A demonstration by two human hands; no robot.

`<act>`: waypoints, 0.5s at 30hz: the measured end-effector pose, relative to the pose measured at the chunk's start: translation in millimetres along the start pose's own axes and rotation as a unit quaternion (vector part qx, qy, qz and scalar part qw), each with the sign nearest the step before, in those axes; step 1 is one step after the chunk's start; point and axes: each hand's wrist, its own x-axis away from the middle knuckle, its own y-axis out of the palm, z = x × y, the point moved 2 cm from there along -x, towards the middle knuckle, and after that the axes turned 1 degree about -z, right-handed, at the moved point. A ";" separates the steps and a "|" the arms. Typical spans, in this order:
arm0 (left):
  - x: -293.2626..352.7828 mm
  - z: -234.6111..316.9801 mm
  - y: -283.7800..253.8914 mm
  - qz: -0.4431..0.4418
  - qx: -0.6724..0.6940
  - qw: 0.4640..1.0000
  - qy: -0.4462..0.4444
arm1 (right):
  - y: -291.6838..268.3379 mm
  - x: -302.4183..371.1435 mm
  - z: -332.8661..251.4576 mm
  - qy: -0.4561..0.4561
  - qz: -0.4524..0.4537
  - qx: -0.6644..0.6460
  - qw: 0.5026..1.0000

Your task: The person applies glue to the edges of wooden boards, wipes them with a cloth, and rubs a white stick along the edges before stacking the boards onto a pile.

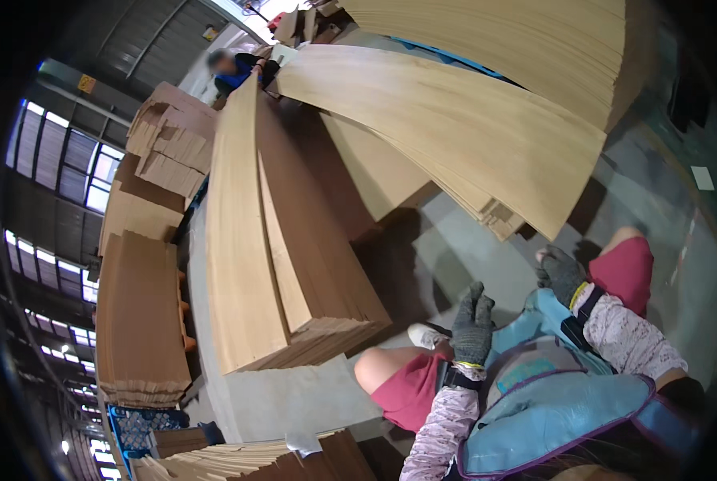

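My left hand (472, 327), in a dark grey knit glove, is raised above my lap with its fingers stretched out and nothing in it. To its right my right hand (562, 275), gloved alike, is near my knee with loosely bent fingers and nothing visible in them. Both hands are apart from the boards. Ahead on the left stands a long stack of thin wooden boards (326, 264), its top board (237, 232) lying askew. Nearest my right hand is the end of a wide pale board (471, 120), lying over other boards (374, 156).
At the far end of the left stack, another person (234, 72) has a hand at the boards. Brown stacks (138, 313) stand along the left. A further large stack (519, 36) rests on a blue pallet (455, 60) at the back right. More boards (246, 461) lie at the lower left.
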 end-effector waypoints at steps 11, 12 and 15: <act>43.6 38.1 2.7 -0.043 0.067 0.995 0.057 | -12.2 54.2 27.7 -0.034 -0.162 -0.030 0.986; 45.8 37.9 4.6 -0.048 0.092 0.993 0.049 | -6.3 65.9 24.9 -0.038 -0.156 -0.026 0.987; 53.5 39.8 -3.9 -0.026 0.087 0.992 0.087 | 37.9 113.9 -9.9 -0.197 -0.181 0.305 0.914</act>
